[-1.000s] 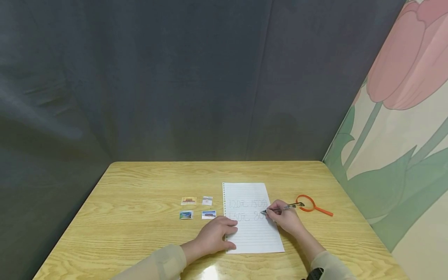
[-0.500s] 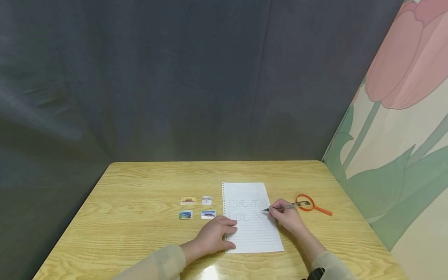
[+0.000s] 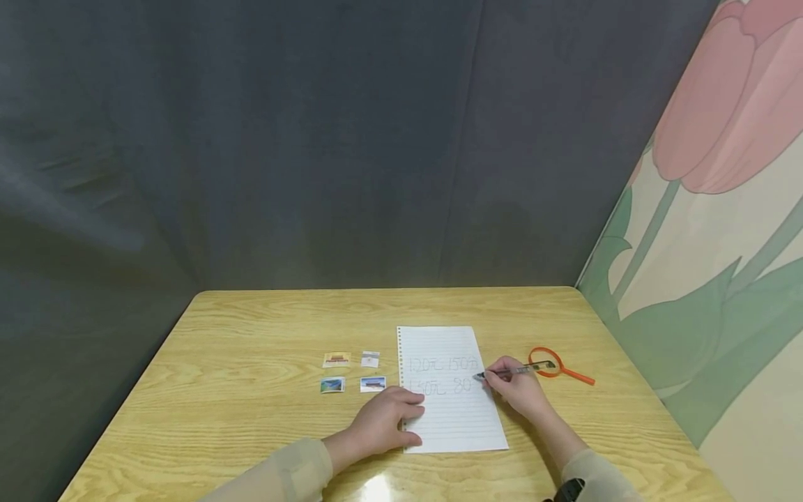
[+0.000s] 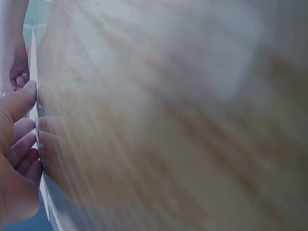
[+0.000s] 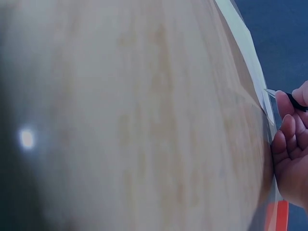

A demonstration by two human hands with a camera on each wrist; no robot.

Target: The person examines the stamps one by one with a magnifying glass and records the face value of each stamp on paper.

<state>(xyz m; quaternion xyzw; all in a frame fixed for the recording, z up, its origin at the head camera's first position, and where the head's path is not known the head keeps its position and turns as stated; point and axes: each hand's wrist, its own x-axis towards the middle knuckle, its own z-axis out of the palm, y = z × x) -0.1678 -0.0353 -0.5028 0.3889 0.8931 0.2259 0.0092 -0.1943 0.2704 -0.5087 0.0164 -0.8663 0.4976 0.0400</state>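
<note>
A sheet of lined paper [image 3: 454,422] with punched holes down its left edge lies on the wooden table [image 3: 251,418]. Two rows of handwritten numbers and characters run across it. My right hand [image 3: 519,394] pinches a pen [image 3: 517,370], its tip at the second row, right of "80". In the right wrist view the same hand [image 5: 293,144] holds the pen's dark grip [image 5: 296,102] near the paper's edge. My left hand [image 3: 385,422] rests on the paper's left edge, fingers spread; in the left wrist view its fingers [image 4: 26,144] touch the surface.
Several small picture stamps lie left of the paper, among them a yellow stamp [image 3: 337,360] and a blue-sky stamp [image 3: 373,384]. An orange magnifying glass [image 3: 578,376] lies right of my right hand. A dark curtain [image 3: 345,174] stands behind the table, a flower-patterned wall [image 3: 721,279] at right.
The pen tip has moved slightly right along the second row, and the pen's tilt has shifted a little. My left hand stays in place on the paper.
</note>
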